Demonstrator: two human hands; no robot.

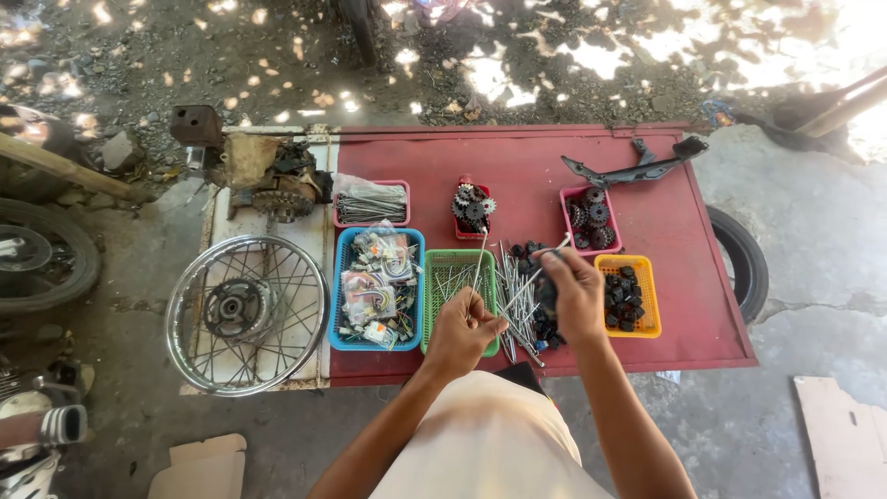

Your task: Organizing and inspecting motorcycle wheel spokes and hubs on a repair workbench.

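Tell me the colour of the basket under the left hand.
Green basket, under the left hand; head view.

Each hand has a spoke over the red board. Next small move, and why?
Probably lower the left hand and drop its spoke into the green basket right beneath it, where a few spokes already lie. The right hand holds another over the loose spoke pile.

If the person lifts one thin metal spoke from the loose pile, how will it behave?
The spoke in the left hand looks thin and long, so probably light and slightly springy. It looks round, so likely to roll. The pile lies crossed, so neighbours may shift.
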